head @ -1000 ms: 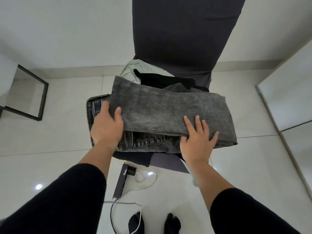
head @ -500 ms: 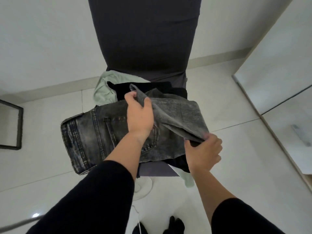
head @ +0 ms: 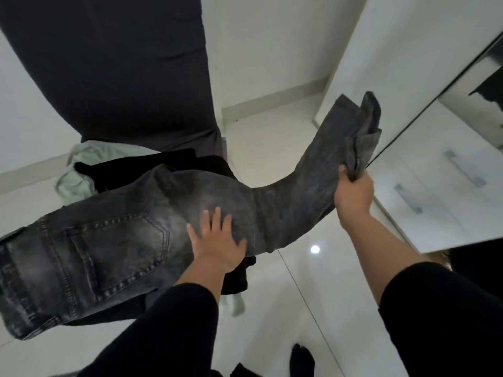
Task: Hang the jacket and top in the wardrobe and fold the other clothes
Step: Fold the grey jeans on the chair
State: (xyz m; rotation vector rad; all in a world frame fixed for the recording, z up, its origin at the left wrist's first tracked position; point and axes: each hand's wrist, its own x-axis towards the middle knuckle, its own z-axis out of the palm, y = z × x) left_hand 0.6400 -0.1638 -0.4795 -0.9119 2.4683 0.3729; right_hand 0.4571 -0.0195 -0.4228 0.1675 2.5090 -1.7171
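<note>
jeans: dark grey, spread across the chair seat over a black garment and a pale green one | left hand: flat, fingers spread, pressing the thigh part | right hand: gripping bunched leg ends, lifted right of the chair, near the wardrobe

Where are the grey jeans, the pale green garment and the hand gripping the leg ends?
grey jeans [head: 114, 248]: head view, back pocket.
pale green garment [head: 81, 164]: head view, crumpled part.
right hand [head: 353, 194]: head view, back.
</note>
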